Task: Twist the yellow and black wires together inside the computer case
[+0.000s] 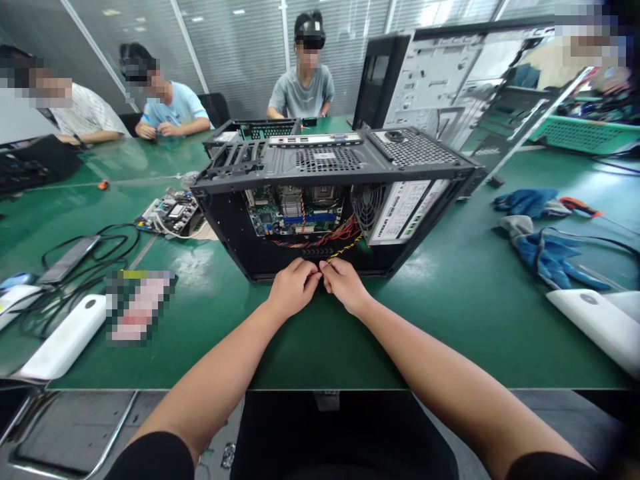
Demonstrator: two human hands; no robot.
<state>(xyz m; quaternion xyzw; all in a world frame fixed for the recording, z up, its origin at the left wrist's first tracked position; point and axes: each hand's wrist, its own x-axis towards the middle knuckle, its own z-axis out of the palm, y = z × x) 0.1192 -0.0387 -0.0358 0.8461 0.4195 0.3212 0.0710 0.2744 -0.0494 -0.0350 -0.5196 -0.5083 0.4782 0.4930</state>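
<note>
An open black computer case (280,167) lies on its side on the green table (450,313), showing a motherboard (295,210), a fan and a power supply (405,210). A bundle of red, black and yellow cables (340,241) spills toward the case's front edge. My left hand (293,288) and my right hand (344,285) meet at that edge, fingers closed. Both pinch the end of a yellow-black twisted cable (345,252) that runs back into the case.
A loose circuit board (173,212) and black cords (85,257) lie at left, with white devices (65,337). Blue gloves (547,253) and a second open case (450,80) are at right. Three people sit at the far side.
</note>
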